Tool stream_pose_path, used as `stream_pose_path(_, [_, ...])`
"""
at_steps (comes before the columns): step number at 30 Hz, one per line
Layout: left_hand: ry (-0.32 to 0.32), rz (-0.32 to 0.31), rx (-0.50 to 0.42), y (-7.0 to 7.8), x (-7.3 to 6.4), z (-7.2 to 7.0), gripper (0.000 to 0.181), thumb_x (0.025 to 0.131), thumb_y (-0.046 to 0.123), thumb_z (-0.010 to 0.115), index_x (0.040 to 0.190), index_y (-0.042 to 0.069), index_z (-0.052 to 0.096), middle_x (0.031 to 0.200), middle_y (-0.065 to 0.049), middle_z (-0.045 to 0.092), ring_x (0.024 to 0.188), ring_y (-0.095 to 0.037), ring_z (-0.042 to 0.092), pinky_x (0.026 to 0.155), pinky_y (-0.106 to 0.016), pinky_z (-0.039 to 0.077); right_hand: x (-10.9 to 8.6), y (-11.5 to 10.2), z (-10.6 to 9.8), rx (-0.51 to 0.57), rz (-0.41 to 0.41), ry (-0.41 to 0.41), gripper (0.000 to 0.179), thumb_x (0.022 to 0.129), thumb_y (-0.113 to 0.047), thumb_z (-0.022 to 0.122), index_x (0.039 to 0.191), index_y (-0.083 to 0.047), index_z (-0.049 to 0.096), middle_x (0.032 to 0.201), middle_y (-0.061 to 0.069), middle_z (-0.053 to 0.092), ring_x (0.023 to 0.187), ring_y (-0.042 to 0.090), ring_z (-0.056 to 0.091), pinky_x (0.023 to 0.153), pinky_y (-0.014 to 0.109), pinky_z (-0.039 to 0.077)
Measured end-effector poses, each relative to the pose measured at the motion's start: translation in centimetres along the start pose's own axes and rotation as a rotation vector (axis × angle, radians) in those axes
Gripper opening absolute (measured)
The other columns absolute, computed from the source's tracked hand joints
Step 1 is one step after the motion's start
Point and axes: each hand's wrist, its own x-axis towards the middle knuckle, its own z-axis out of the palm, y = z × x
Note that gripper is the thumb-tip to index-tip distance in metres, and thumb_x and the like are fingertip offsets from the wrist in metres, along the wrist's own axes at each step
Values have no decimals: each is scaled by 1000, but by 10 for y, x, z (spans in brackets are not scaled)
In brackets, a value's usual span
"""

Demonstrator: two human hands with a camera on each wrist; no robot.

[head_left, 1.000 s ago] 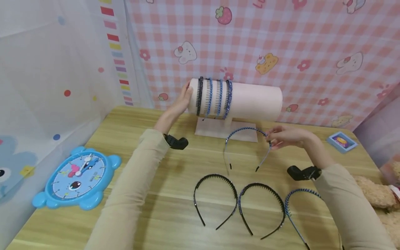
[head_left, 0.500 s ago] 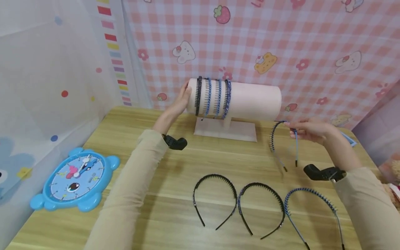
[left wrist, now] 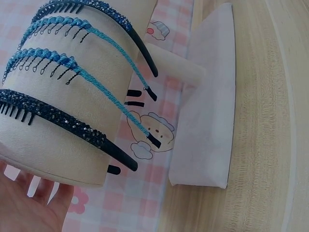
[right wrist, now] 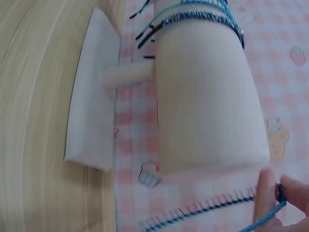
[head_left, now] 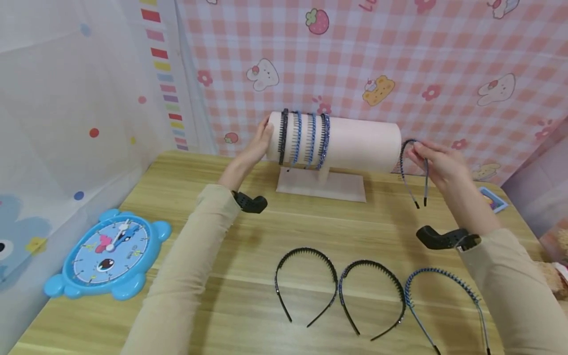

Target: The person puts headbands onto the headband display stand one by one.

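Observation:
A pale padded headband display roll (head_left: 364, 143) lies across its stand, and several combed headbands (head_left: 312, 140) in black and blue sit round its left half. My left hand (head_left: 259, 143) rests against the roll's left end; in the left wrist view its fingers (left wrist: 58, 198) reach straight to the edge. Just past the roll's right end, my right hand (head_left: 443, 160) pinches a blue braided headband (head_left: 402, 165) near its top, tips hanging down. In the right wrist view the teeth of this headband (right wrist: 207, 208) show, close to the roll's end.
Two dark headbands (head_left: 306, 251) (head_left: 372, 264) and a blue headband (head_left: 443, 272) lie at the table's front. A blue toy clock (head_left: 111, 251) is at left. A small blue framed box (head_left: 494, 199) and a plush toy (head_left: 552, 278) are at right. A pink checked cloth (head_left: 337, 64) hangs behind.
My right hand has carried the blue headband rightward past the roll's end, then up beside it, turning it edge-on. My left hand stays at the roll's left end.

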Motion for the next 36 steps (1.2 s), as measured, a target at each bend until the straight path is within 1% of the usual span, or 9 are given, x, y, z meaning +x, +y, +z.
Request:
stream_pose_path(3, [1, -2, 1, -1, 0, 0, 55, 99, 44, 17, 148, 24, 1, 155, -4, 4, 143, -24, 6, 116, -45, 9, -1, 2, 13, 40, -81, 14, 84, 75, 5, 68, 144, -3, 21, 79, 7, 67, 72, 15, 68, 72, 20, 55])
stream_pose_path(9, [8, -7, 13, -2, 1, 0, 55, 98, 45, 17, 147, 26, 2, 155, -3, 4, 143, -24, 7, 116, -46, 9, -1, 12, 33, -72, -124, -17, 79, 74, 1, 70, 142, -4, 30, 81, 2, 70, 72, 11, 68, 72, 20, 56])
stream_pose_path(13, [3, -6, 7, -3, 0, 0, 55, 98, 45, 17, 148, 25, 1, 155, -3, 4, 143, -23, 6, 116, -45, 9, -1, 21, 38, -420, -147, 21, 71, 77, -15, 72, 138, -2, 38, 76, -12, 67, 69, 2, 66, 67, 16, 55])
stream_pose_path(17, [0, -4, 3, -3, -1, 0, 55, 98, 46, 17, 147, 25, 2, 155, -3, 4, 143, -23, 6, 116, -45, 10, -1, 26, 38, -856, -309, 78, 60, 80, -33, 68, 126, 1, 51, 68, -21, 58, 62, -6, 60, 58, 14, 53])
stream_pose_path(20, [3, 1, 11, -1, -1, 0, 56, 98, 46, 17, 148, 24, 2, 155, -4, 3, 143, -24, 6, 116, -45, 9, 0, 26, 38, -1130, -471, 131, 53, 81, -37, 67, 116, 1, 59, 81, -4, 64, 68, -2, 57, 59, 15, 51])
stream_pose_path(24, [5, 5, 15, 1, -1, 0, 56, 99, 45, 16, 148, 24, 1, 155, -4, 3, 143, -24, 6, 116, -45, 9, 5, 21, 36, -1310, -548, 153, 62, 81, -34, 68, 130, -3, 47, 122, 25, 49, 102, 28, 53, 85, 39, 47])
stream_pose_path(26, [4, 10, 13, 1, 0, 0, 55, 99, 44, 17, 148, 23, 1, 155, -4, 3, 143, -24, 6, 116, -45, 10, 9, 17, 34, -1350, -549, 113, 76, 81, -33, 68, 142, -8, 30, 136, 28, 34, 120, 42, 37, 97, 57, 36])
stream_pose_path(30, [2, 12, 12, 0, 0, 0, 55, 99, 44, 17, 148, 24, 2, 155, -5, 4, 143, -25, 7, 116, -46, 11, 19, 8, 28, -1438, -573, -19, 94, 81, -30, 69, 148, -15, 5, 149, 27, 9, 134, 47, 15, 104, 66, 19])
stream_pose_path(36, [-1, 12, 17, -2, 0, 1, 57, 98, 45, 18, 148, 23, 1, 155, -5, 4, 143, -25, 7, 116, -46, 11, 31, -10, 28, -1512, -521, -256, 96, 81, -25, 70, 148, -8, 3, 153, 20, 3, 139, 42, 3, 111, 61, 6])
